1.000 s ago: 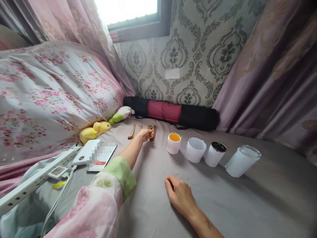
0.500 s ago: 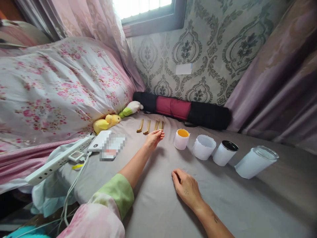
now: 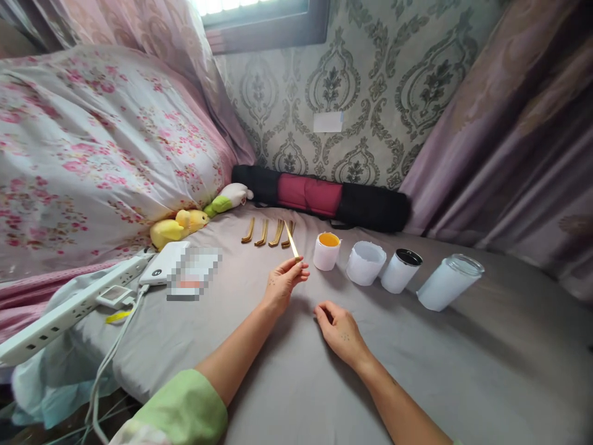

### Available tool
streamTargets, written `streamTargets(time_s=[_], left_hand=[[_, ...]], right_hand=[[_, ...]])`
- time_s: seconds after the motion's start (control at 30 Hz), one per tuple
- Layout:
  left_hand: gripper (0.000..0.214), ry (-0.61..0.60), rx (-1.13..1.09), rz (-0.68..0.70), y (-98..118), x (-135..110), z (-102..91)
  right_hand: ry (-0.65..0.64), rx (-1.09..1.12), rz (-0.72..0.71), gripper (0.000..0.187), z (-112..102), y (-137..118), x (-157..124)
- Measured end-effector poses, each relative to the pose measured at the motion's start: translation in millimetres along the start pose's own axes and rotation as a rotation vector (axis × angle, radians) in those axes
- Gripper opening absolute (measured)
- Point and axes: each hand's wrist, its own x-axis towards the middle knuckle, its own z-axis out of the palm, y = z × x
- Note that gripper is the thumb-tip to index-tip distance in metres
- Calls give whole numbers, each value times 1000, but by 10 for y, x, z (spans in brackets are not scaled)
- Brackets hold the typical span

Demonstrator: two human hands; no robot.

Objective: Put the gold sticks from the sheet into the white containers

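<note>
My left hand (image 3: 288,281) is pinched on the lower end of a slim gold-coloured stick (image 3: 291,241), which points up and away from me. Its exact kind is not clear. Beyond this hand, several bundles of gold-coloured sticks (image 3: 261,233) lie in a row, each bent at the near end. My right hand (image 3: 340,330) rests on the grey sheet with fingers curled in and nothing visible in them. Nearest to both hands is a white-wrapped cup with a yellow inside (image 3: 326,256). Right of it stand a whitish tub (image 3: 365,266), a dark-mouthed can (image 3: 399,275) and a glass jar (image 3: 447,287), all white-wrapped.
The grey sheet (image 3: 287,383) spreads under everything. A black and red long bag (image 3: 310,194) lies along the wall. To the left are a yellow plush toy (image 3: 176,228), a white power bank (image 3: 167,262), a power strip (image 3: 78,309) and cables (image 3: 109,358).
My left hand has drawn back from the bundles toward me, bringing one gold-coloured stick with it. My right hand has stayed on the sheet. The whole view has shifted slightly.
</note>
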Motion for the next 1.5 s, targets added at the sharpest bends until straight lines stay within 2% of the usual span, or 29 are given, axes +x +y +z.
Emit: streamTargets(time_s=[0.23,0.37,0.57,0.77,1.0,1.23,1.5], left_hand=[[32,-52,188,128,-40,-190,49],[32,-114,278,183,-39,-308,116],[29,-219,425,243,-121,-414,144],[26,-335,629,369,-150,-456,123],[25,-400,821,528,-168,-495,131],[24,-456,925,594,-193,-526,137],[26,-494,1040,649,-254,-531,124]], right_hand=[[-33,398,127,33,-36,80,42],[-16,536,176,35,-63,99,52],[62,607,130,33,-120,91,49],[163,672,125,30,-222,68,44],[272,737,92,28,-275,78,55],[305,825,65,27,-325,25,16],[302,950,73,34,-344,23,11]])
